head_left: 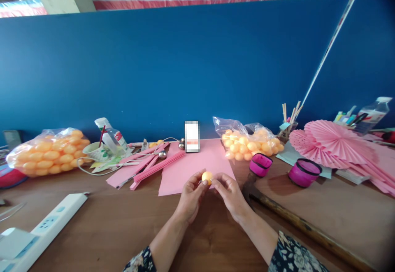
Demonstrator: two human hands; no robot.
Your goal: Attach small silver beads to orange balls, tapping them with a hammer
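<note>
A yellow-orange ping-pong ball (207,177) is held up over the front of a pink paper sheet (197,165). My left hand (194,194) is closed around its left side, thumb in front and fingers behind. On the ball's right side, my right hand (228,194) has thumb and forefinger pinched together at the ball's edge. Whatever sits between those right fingertips is too small to make out. Behind the hands, a phone (192,137) with a blurred screen stands upright at the back of the pink sheet.
Bags of orange balls (46,152) stand left and right. A hammer (296,218) lies by my right arm, near two magenta fabric rings (305,172). Pink folded paper fans (336,144) are at right, pink strips (157,167) at left. A power strip (46,222) lies front left. A blue partition (173,66) rises behind.
</note>
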